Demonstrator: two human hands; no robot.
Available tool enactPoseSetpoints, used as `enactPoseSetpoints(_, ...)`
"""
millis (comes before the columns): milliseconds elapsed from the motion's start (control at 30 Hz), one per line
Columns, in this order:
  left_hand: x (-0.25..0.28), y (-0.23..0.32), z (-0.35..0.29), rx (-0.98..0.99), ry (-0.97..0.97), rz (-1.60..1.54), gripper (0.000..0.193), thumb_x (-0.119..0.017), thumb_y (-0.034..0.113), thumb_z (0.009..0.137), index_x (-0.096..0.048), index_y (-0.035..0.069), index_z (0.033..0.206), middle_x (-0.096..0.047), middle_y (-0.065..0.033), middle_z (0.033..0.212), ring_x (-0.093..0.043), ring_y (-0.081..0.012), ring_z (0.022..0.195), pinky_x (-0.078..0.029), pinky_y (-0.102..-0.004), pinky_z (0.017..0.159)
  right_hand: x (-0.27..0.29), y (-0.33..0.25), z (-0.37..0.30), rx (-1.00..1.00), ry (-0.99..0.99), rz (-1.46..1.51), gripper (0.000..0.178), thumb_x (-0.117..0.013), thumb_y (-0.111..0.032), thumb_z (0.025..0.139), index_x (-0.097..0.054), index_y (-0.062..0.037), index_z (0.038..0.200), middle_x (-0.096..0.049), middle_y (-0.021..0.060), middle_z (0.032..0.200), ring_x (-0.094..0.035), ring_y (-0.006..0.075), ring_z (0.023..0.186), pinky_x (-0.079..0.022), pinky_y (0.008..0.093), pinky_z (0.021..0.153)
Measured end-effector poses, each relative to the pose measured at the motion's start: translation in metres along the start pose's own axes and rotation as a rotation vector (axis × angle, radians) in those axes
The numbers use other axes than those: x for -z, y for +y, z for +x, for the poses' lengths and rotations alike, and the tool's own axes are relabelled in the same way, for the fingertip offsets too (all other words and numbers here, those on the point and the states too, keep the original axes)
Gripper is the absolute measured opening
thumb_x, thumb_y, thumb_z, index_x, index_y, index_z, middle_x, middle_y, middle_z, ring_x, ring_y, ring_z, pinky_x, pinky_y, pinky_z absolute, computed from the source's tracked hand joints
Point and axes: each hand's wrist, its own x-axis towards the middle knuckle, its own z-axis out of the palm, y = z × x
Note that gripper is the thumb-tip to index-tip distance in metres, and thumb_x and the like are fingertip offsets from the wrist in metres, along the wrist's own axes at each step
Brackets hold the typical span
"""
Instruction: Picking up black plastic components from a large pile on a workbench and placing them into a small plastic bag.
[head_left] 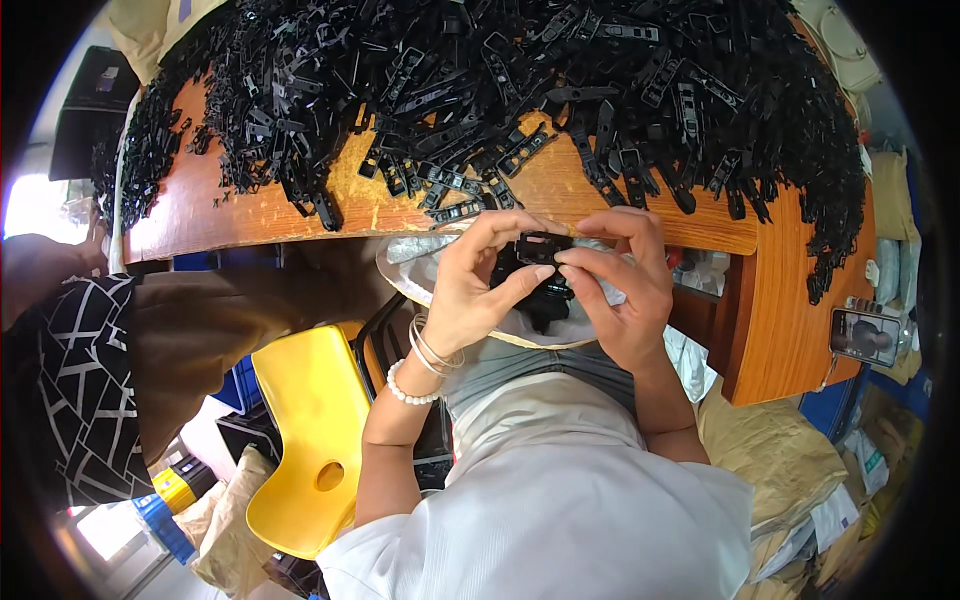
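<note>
A small black plastic part [541,248], oblong with an opening in it, is held up over my lap just off the table's front edge. My left hand [487,268] pinches it between thumb and fingers, with white bracelets at the wrist. From the other side, the thumb and fingertips of my right hand [628,285] close on its right end. Below both hands, a round white-lined container [410,270] rests on my lap, with more black parts [545,308] inside. A large heap of black plastic parts [480,80] covers most of the tabletop beyond my hands.
The wooden table [390,205] curves across in front. A yellow chair [305,440] stands at my left, near another person's patterned black clothing [80,390]. At right, a phone [865,335] is propped by the table end, above brown paper sacks [765,460].
</note>
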Motion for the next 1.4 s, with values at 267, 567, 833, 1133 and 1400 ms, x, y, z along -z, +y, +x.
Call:
enactPoseSetpoints(267,-0.003,0.002,-0.004,0.234,0.102,-0.479,0.037,-0.062,-0.007,0.073,-0.048,-0.004,0.107,-0.059,-0.0095,0.099,-0.056,-0.0141,0.090,-0.044,-0.0253,0.081,0.001,0.007,0.005,0.067,-0.049,0.062,0.019,-0.065,-0.002,0.065,-0.065,-0.0055,0.083,-0.056,0.0099,0.099,-0.049,0.0249,0.092,-0.038,0.0288,0.064)
enactPoseSetpoints(567,0.063,0.001,0.018,-0.220,0.377,1.350,0.016,-0.060,-0.005,0.066,-0.059,0.002,0.080,-0.052,-0.0121,0.085,-0.051,-0.0272,0.075,-0.043,-0.0345,0.062,-0.005,0.022,-0.021,-0.430,0.220,0.508,0.015,-0.059,-0.005,0.079,-0.056,0.0081,0.086,-0.053,0.0130,0.098,-0.052,0.0149,0.074,-0.041,0.0241,0.062)
enactPoseSetpoints(833,0.057,0.018,0.006,-0.032,0.379,0.728,0.007,-0.062,-0.003,0.073,-0.059,-0.001,0.079,-0.057,-0.0068,0.090,-0.055,-0.0117,0.072,-0.044,-0.0231,0.061,-0.008,0.028,-0.019,-0.294,0.093,0.399,0.012,-0.062,-0.001,0.075,-0.057,0.0070,0.084,-0.052,0.0129,0.099,-0.053,0.0148,0.079,-0.042,0.0214,0.064)
enactPoseSetpoints(1133,0.018,0.022,0.005,0.504,0.204,-0.122,0.026,-0.053,0.018,0.087,-0.058,-0.006,0.079,-0.055,-0.0035,0.058,-0.050,-0.0075,0.049,-0.041,-0.0185,0.049,-0.014,0.003,-0.007,-0.403,0.050,0.144,0.013,-0.065,0.000,0.070,-0.057,0.0086,0.076,-0.056,0.0055,0.077,-0.050,0.0088,0.066,-0.036,0.0193,0.055)
enactPoseSetpoints(1400,0.004,0.023,0.010,0.458,0.096,0.014,0.023,-0.070,0.011,0.074,-0.057,-0.001,0.089,-0.059,0.0017,0.077,-0.047,-0.0011,0.061,-0.040,-0.0162,0.054,-0.007,0.009,-0.006,-0.418,-0.069,0.311,0.014,-0.070,0.000,0.066,-0.058,0.0049,0.073,-0.051,0.0038,0.073,-0.047,0.0081,0.065,-0.036,0.0189,0.058)
